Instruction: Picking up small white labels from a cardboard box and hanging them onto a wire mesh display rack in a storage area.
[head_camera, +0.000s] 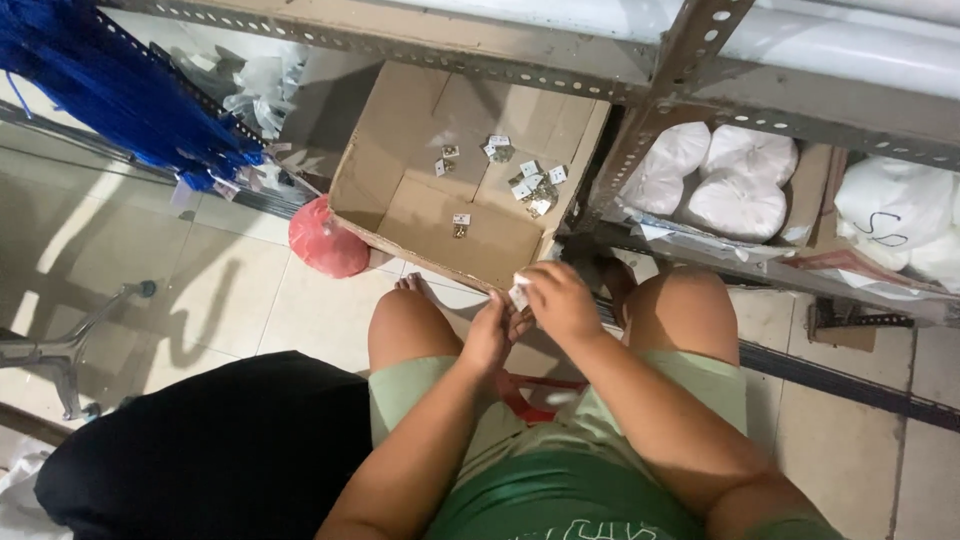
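both hands' grip (530, 310) pinches a small white packet (518, 296).

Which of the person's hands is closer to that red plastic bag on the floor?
Left. The left hand is above the left knee, on the red bag's side. The right hand lies beyond it, further from the bag, pinching a small white packet.

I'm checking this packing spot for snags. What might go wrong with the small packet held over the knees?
Both hands, left hand and right hand, pinch one small white packet just short of the cardboard box; it may fall outside onto the tiled floor. The few packets in the box lie scattered, so they could be hard to count. The slotted metal shelf post stands near the right hand and might scrape it.
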